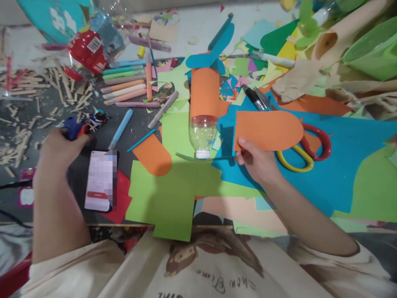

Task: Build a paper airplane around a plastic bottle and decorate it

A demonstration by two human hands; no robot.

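Observation:
At the left, my left hand (60,151) is closed around a blue glue gun (73,126) with an orange part, partly covered by the fingers. My right hand (256,159) pinches an orange paper piece (268,130) with one rounded end and a blue strip along its straight edge. Between the hands is a clear plastic bottle (203,132), its white cap toward me. Orange paper (204,93) wraps its body, and blue paper fins (221,45) stand at the far end. A similar orange piece (153,155) with a blue edge lies left of the bottle.
Red-and-yellow scissors (316,142) lie on blue paper (338,165) behind my right hand. A phone (101,180) rests near my left forearm. Green paper (167,194) overhangs the front edge. Several markers (127,82), wooden sticks (20,149) and paper scraps surround the work.

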